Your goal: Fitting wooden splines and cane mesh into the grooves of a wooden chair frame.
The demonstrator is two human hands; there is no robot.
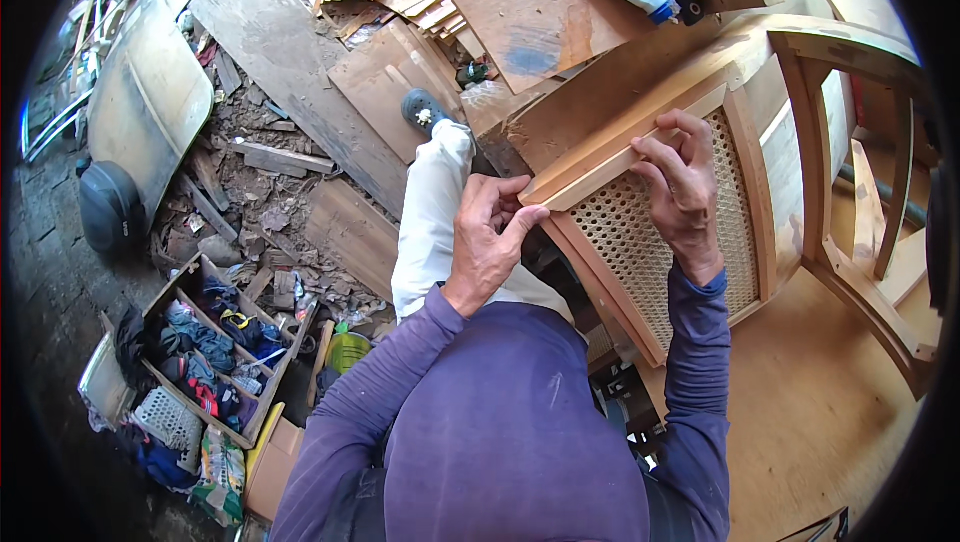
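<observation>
A framed panel of woven cane [625, 242] lies tilted before me, with wooden rails around the mesh. Along its far edge runs a narrow wooden strip [592, 182], beside a wider wooden rail. My left hand [488, 247] pinches the strip's left end between thumb and fingers. Farther right, the bent fingers and thumb of my right hand [685, 182] close on the same strip, above the cane. Whether the strip is fixed to the frame, I cannot tell.
A curved wooden chair frame [810, 162] stands at right, over a plywood surface [800, 392]. Boards [300, 72] and wood scraps cover the ground ahead. At lower left sits a divided wooden box [250, 432] of cloths, near a dark helmet-like case [108, 207].
</observation>
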